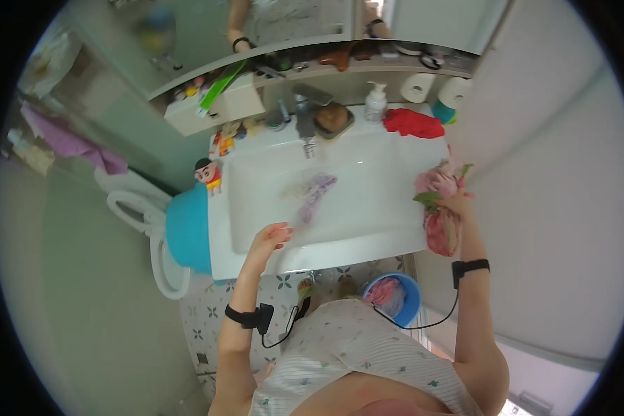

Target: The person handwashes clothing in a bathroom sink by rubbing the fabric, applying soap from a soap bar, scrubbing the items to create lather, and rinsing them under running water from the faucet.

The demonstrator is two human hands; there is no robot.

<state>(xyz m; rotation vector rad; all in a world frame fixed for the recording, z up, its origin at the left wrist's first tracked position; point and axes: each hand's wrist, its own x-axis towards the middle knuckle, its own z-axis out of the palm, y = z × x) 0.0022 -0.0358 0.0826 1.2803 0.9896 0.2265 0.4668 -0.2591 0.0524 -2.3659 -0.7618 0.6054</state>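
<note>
My left hand (274, 239) hovers over the front left part of the white sink (388, 225), its fingers apart and nothing in them. Beyond its fingertips a purple and white cloth (315, 197) lies wet in the basin under the faucet (309, 145). At the sink's right edge my right hand (456, 204) is closed on pink artificial flowers (440, 182) with green leaves. A darker pink cloth-like piece (440, 232) hangs just below that hand.
A red cloth (414, 123), pump bottle (376, 102) and soap dish (333, 120) line the sink's back. Left are a toy figure (206, 175), a turquoise basin (187, 229) and a toilet (161, 267). A blue bucket (412, 298) with cloths stands on the floor.
</note>
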